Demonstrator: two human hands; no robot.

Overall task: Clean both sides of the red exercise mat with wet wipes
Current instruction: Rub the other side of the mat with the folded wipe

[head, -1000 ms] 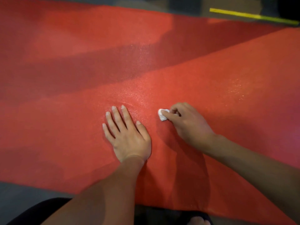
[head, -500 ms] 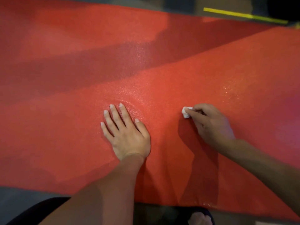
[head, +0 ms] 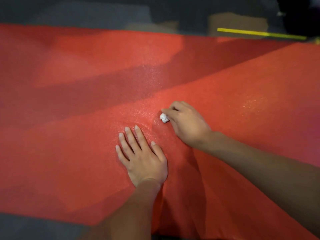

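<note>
Nearest, at the bottom edge, a strip of dark grey floor [head: 34, 227], with two bare forearms reaching forward over it. Just beyond, spread wide across almost the whole view, the red textured foam exercise mat [head: 69, 153], lying flat on that floor and crossed by broad diagonal bands of shadow and brighter light. Pressed palm-down on the mat near the middle, the left hand [head: 142, 158], fingers straight and slightly fanned, thumb alongside, holding nothing. A little farther on and to the right, close beside the left fingertips but not touching them, the right hand [head: 187, 122], knuckles up, fingers curled, pinching a small crumpled white wet wipe [head: 164, 117] between thumb and fingertips. Wipe wadded into a tight ball, sticking out at the left of the hand and touching the mat surface. Around the wipe and ahead of it, a faint glistening sheen on the foam; another shiny patch off to the right. Farther still, the mat's far edge, then more grey floor, a brownish rectangular patch, and a thin yellow strip [head: 259, 33] lying at a slight angle at the upper right. Beyond that, a dark shape in the top right corner, too dim to make out.
</note>
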